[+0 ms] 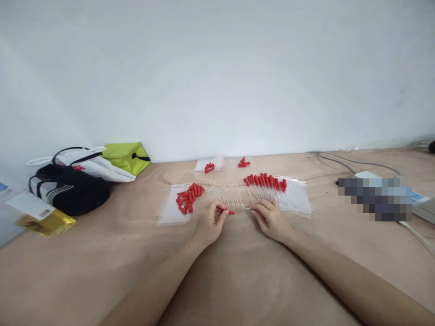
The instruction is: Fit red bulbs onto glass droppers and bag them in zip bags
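My left hand [211, 222] pinches a red rubber dropper bulb [231, 212] between thumb and fingers, its end pointing right. Facing it, my right hand [270, 218] grips a thin clear dropper tube [246, 208] whose tip points left toward the bulb; a small gap separates the two. Beyond my hands lies a row of bare thin tubes [224, 194]. Several droppers with red bulbs on their tubes [267, 181] lie just past my right hand. To the left, loose red bulbs [190, 197] are heaped partly on clear plastic bags [173, 215].
More plastic bags [200, 164] with red bulbs [244, 162] lie near the wall. On the left are a black cap [74, 192], a white bag [115, 171], a lime-green bag [125, 156] and a gold packet [50, 222]. Grey cables [340, 160] run along the right.
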